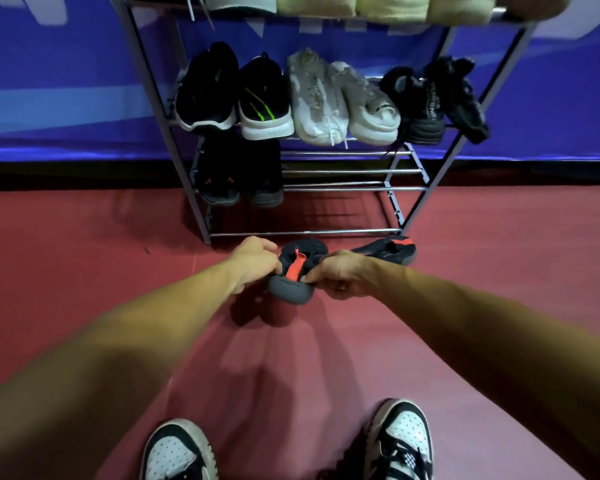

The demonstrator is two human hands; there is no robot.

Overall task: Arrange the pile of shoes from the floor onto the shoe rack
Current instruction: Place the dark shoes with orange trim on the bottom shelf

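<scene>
mid-pickup: left hand (257,263) and right hand (340,277) both pinch the orange-tongued shoe (291,289) at its collar, just off the floor before the shoe rack (343,171) (its mate (388,252) sits just behind). next it likely wants setting on the bare lower rails.

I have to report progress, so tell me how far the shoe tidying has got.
Done: three pairs fill the middle shelf of the shoe rack, and a black pair sits left on the lower one. In hand: left hand and right hand grip a dark orange-tongued shoe before the rack. Left: that shoe and its mate beside the right hand; the lower bare rails could take them.
</scene>
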